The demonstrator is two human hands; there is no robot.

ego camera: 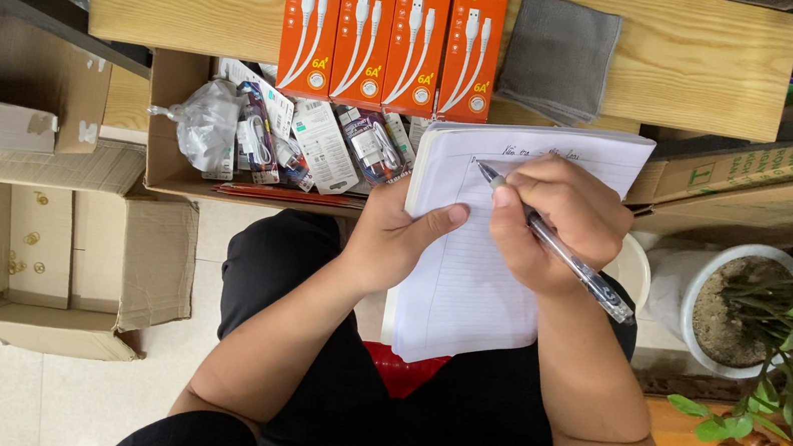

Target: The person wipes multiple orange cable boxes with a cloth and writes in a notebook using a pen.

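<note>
Now, at nine o'clock an open cardboard box (69,264) sits on the floor. Your left hand (393,238) is clamped on the notepad's (469,292) left edge at centre. Just right, your right hand's (558,223) grip is shut around a pen (600,288), tip on paper. Orange cable boxes (392,29) lie at twelve o'clock on the tabletop (698,68).

Wooden table (698,68): cable boxes (393,29), grey cloth (558,56).
</note>
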